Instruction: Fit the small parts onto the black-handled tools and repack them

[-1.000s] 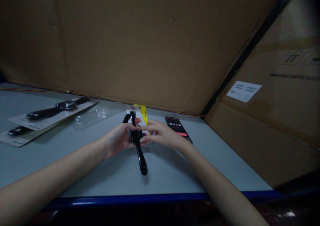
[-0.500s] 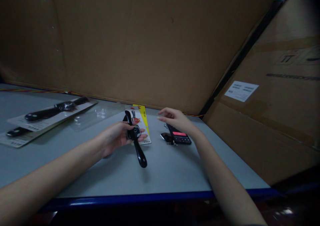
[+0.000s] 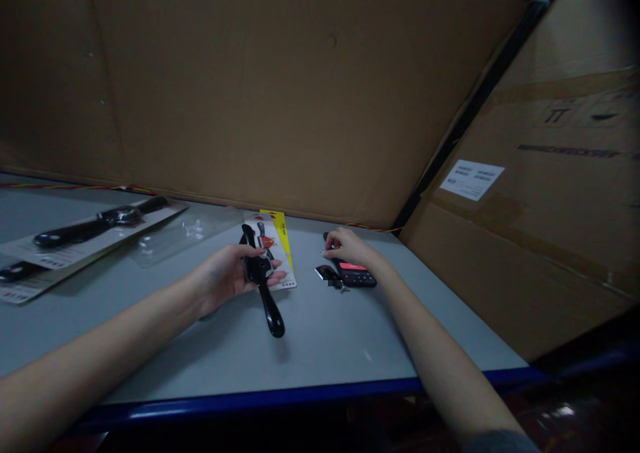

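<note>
My left hand (image 3: 233,273) is closed on a black spokeshave (image 3: 270,306), thumb on its middle, holding it slanted above the table. Behind it lies a white and yellow backing card (image 3: 281,239) with a picture of the tool. Over the black phone (image 3: 359,277) with a red bar on its screen, my right hand (image 3: 350,247) has its fingers drawn together. Whatever small thing is at the fingertips, I cannot make it out. Just below these fingers lie a dark metal blade piece (image 3: 326,273) and a small shiny screw-like part (image 3: 344,288), close to the phone.
Two carded spokeshaves (image 3: 80,233) overlap at the left, beside a clear plastic blister shell (image 3: 185,236). A cardboard wall (image 3: 225,106) closes off the back, and a large carton (image 3: 540,226) stands at the right. The grey table (image 3: 325,353) has a blue front edge.
My right hand has come down beside the phone, and its fingers have closed together. The left hand still holds the spokeshave. The whole view has shifted slightly.
</note>
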A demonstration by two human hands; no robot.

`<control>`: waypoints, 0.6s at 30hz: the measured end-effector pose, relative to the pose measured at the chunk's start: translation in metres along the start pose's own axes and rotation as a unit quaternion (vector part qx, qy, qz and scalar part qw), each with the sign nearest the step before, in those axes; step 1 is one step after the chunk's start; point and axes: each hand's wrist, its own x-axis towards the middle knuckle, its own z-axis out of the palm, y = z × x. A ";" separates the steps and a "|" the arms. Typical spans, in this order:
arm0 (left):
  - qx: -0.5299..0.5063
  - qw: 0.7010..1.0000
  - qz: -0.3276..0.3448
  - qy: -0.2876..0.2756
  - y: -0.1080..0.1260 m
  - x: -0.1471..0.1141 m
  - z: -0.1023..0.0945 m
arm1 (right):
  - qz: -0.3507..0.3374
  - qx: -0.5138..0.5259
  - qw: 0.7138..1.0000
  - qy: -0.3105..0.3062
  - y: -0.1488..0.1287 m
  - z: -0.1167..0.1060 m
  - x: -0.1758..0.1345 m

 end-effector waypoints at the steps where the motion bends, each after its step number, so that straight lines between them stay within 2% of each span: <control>1: 0.004 1.000 0.000 0.002 0.000 0.000 0.001 | -0.001 0.002 1.000 0.004 -0.001 0.001 0.000; 5: 0.016 1.000 -0.007 0.001 0.002 -0.001 0.003 | -0.015 0.022 1.000 0.014 -0.016 0.002 -0.001; 9: 0.024 0.999 -0.025 0.001 0.001 -0.001 0.005 | -0.038 0.080 0.996 0.015 -0.050 0.001 -0.006; 11: 0.032 0.999 -0.026 0.003 -0.001 -0.001 0.005 | -0.073 0.199 0.977 0.024 -0.071 -0.002 -0.011; 13: 0.040 0.999 -0.027 -0.009 -0.002 -0.001 0.005 | -0.112 0.276 0.954 0.025 -0.092 -0.007 -0.016; 15: 0.048 0.998 -0.030 -0.030 -0.003 -0.001 0.005 | -0.155 0.303 0.940 0.032 -0.110 -0.012 -0.021; 18: 0.060 0.997 -0.032 -0.041 -0.004 -0.002 0.005 | -0.167 0.328 0.929 0.043 -0.126 -0.016 -0.027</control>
